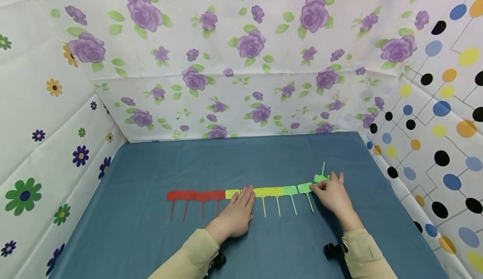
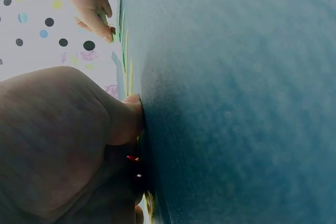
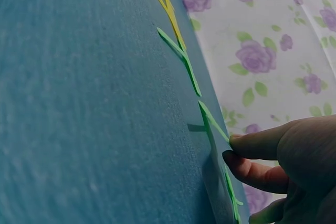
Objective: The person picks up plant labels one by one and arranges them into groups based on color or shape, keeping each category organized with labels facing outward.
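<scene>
T-shaped plastic plant labels lie in a row across the cloth: red labels (image 1: 196, 195) at left, yellow labels (image 1: 268, 192) in the middle, a green label (image 1: 289, 191) after them. My left hand (image 1: 235, 216) rests with extended fingers on the yellow part of the row. At the right end, my right hand (image 1: 335, 197) pinches the edge of another green label (image 1: 304, 188) between thumb and forefinger; the right wrist view shows this label (image 3: 214, 121) tilted off the cloth. Beyond that hand lies one more green piece (image 1: 320, 178), stem pointing away, partly hidden by the fingers.
A blue cloth (image 1: 151, 237) covers the table. Behind it hangs a white sheet with purple roses (image 1: 250, 44). Flower-printed cloth (image 1: 26, 197) stands at left, dotted cloth (image 1: 441, 158) at right. Each wrist carries a black camera mount (image 1: 333, 250).
</scene>
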Motion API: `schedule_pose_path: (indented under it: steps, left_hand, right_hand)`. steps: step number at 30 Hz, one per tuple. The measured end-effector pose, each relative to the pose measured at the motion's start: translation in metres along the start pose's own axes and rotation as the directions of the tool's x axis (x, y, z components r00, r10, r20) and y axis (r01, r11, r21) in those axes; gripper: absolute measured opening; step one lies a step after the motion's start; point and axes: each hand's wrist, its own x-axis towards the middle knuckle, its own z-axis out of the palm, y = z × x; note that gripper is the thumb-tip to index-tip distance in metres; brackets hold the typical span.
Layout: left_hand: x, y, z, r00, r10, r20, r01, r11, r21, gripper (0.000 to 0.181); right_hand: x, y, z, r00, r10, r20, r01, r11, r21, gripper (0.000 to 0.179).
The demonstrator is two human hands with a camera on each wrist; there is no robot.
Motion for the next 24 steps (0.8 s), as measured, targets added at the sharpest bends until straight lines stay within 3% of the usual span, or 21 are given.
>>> schedule_pose_path:
  steps: [24]
  left_hand:
    - [0.0076,-0.0078,0.0112,1.0,0.019,-0.002,-0.019,0.998,-0.055,0.071]
  right_hand:
    - [0.0003,-0.0003,0.0015,1.0,0.003,0.01,-0.003,1.0,0.002,0.034]
